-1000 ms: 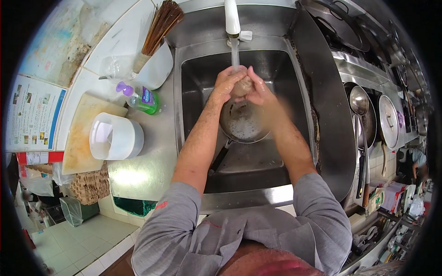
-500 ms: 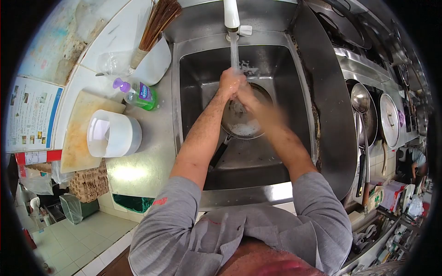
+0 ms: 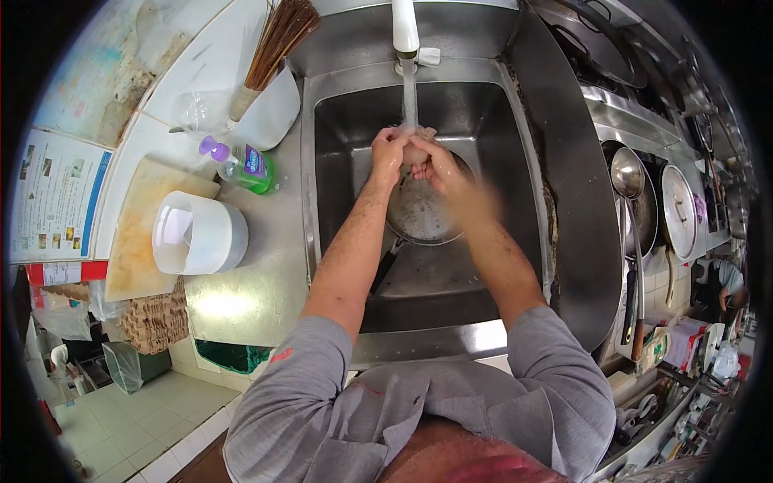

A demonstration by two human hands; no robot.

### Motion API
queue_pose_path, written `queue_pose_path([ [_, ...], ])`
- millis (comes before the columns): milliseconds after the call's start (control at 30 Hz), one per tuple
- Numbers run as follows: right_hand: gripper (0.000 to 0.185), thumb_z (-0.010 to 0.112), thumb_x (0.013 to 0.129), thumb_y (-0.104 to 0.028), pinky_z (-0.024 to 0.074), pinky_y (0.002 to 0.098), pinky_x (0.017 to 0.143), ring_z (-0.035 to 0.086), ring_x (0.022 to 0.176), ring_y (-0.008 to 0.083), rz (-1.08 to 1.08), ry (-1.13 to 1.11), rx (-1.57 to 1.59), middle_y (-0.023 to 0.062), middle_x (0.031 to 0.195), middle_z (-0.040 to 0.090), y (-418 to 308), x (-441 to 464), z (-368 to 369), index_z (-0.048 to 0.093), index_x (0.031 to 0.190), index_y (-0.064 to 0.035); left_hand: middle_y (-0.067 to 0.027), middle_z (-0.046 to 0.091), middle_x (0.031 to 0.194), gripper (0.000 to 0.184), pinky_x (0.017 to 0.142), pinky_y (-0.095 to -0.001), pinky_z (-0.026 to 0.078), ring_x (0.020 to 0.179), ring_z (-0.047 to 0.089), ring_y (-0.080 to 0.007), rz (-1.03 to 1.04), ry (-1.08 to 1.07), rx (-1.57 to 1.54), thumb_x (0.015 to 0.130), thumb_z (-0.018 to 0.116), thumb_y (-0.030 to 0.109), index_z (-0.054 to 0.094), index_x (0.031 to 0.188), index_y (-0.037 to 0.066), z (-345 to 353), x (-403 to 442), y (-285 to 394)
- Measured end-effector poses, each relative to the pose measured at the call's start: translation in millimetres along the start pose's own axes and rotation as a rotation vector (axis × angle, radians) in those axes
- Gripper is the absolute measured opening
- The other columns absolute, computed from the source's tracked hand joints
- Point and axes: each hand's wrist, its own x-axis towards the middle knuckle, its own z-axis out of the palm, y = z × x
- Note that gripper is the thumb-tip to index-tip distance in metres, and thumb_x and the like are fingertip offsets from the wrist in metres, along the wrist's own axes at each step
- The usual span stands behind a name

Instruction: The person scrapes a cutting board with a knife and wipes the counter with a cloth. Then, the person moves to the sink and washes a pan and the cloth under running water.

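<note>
Water runs from the white faucet onto a crumpled, pale brownish scrubber or cloth. My left hand grips it from the left, fingers curled. On its other side my right hand has its fingers closed on the same piece. Both hands are above the upper part of a frying pan lying in the sink, its black handle pointing down-left. Some suds and water show inside the pan.
Left of the sink are a pump soap bottle, a white round container, a cutting board and a bin with a stick brush. Pans and a ladle hang at right. A person stands far right.
Over the last second the hands came together, wringing the scrubber under the water, then moved slightly apart with it between them. Less foam shows in the pan.
</note>
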Motion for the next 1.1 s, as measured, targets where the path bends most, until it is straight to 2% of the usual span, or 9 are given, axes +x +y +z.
queue_pose_path([
  [133,0.042,0.058,0.083,-0.035,0.0483,0.03,0.059,0.057,0.067,0.0179,0.027,0.224,0.326,0.0066,0.089,0.055,11,1,9,0.045,0.112,-0.0091,-0.0147,0.058,0.093,0.026,0.068,-0.0333,0.046,0.083,0.059,-0.0257,0.545,0.414,0.75,0.074,0.068,0.022,0.057,0.088,0.002,13,-13,10],
  [333,0.03,0.046,0.089,-0.027,0.0472,0.0328,0.077,0.058,0.087,0.0209,-0.111,0.193,0.485,0.0099,0.098,0.058,13,28,8,0.056,0.098,-0.0002,-0.0159,0.054,0.095,0.033,0.078,-0.0404,0.041,0.09,0.052,-0.0306,0.465,0.123,0.775,0.071,0.068,0.028,0.055,0.091,0.005,22,-25,18],
  [467,0.034,0.044,0.089,-0.027,0.0448,0.0279,0.076,0.057,0.084,0.0162,-0.246,0.11,0.155,0.0073,0.094,0.06,-17,21,23,0.058,0.101,0.0006,-0.0098,0.052,0.111,0.057,0.085,-0.0355,0.043,0.097,0.052,-0.0204,0.284,0.248,0.207,0.073,0.07,0.033,0.047,0.12,0.009,33,-11,24],
  [533,0.034,0.049,0.086,-0.029,0.043,0.0322,0.082,0.054,0.094,0.0204,-0.336,0.07,-0.378,0.0102,0.101,0.056,-24,46,5,0.057,0.109,-0.006,-0.0078,0.054,0.105,0.055,0.087,-0.037,0.043,0.098,0.053,-0.0227,-0.031,-0.167,-0.43,0.077,0.066,0.026,0.043,0.123,0.009,24,-8,34],
  [600,0.038,0.057,0.08,-0.03,0.0409,0.0382,0.086,0.048,0.102,0.0281,-0.664,0.416,-1.108,0.0155,0.11,0.049,-34,80,-10,0.055,0.115,-0.0156,-0.0085,0.055,0.106,0.055,0.085,-0.0348,0.045,0.096,0.055,-0.0208,-0.045,-0.158,-0.487,0.075,0.068,0.021,0.044,0.122,0.006,29,-2,37],
  [667,0.047,0.063,0.076,-0.029,0.0379,0.0431,0.09,0.042,0.108,0.0343,-0.67,0.653,-1.061,0.0201,0.118,0.04,-72,79,-5,0.051,0.121,-0.0232,-0.0092,0.056,0.106,0.055,0.082,-0.0326,0.047,0.093,0.057,-0.0189,-0.064,-0.146,-0.547,0.072,0.07,0.016,0.046,0.12,0.003,32,1,40],
  [933,0.056,0.06,0.079,-0.041,0.0417,0.0392,0.089,0.046,0.109,0.0303,-0.432,0.486,-0.536,0.0169,0.122,0.042,-68,96,-22,0.045,0.123,-0.0114,-0.0099,0.059,0.096,0.048,0.07,-0.0289,0.05,0.082,0.06,-0.0157,0.066,-0.089,-0.126,0.075,0.067,0.009,0.046,0.117,-0.001,18,0,48],
  [1067,0.039,0.056,0.083,-0.035,0.0478,0.0376,0.078,0.055,0.098,0.0245,0.219,-0.362,0.43,0.0069,0.11,0.056,-5,27,-16,0.052,0.115,-0.0135,-0.0093,0.059,0.101,0.048,0.08,-0.0276,0.045,0.092,0.057,-0.0159,0.148,-0.13,-0.262,0.085,0.057,0.026,0.044,0.123,0.0,2,0,15],
  [1100,0.035,0.055,0.083,-0.031,0.0478,0.0387,0.077,0.055,0.097,0.0245,0.183,-0.296,0.404,0.0078,0.108,0.057,21,29,-26,0.052,0.114,-0.0126,-0.0116,0.053,0.116,0.056,0.091,-0.03,0.038,0.108,0.048,-0.0179,0.298,-0.03,0.129,0.089,0.048,0.038,0.038,0.129,0.0,-11,-2,0],
])
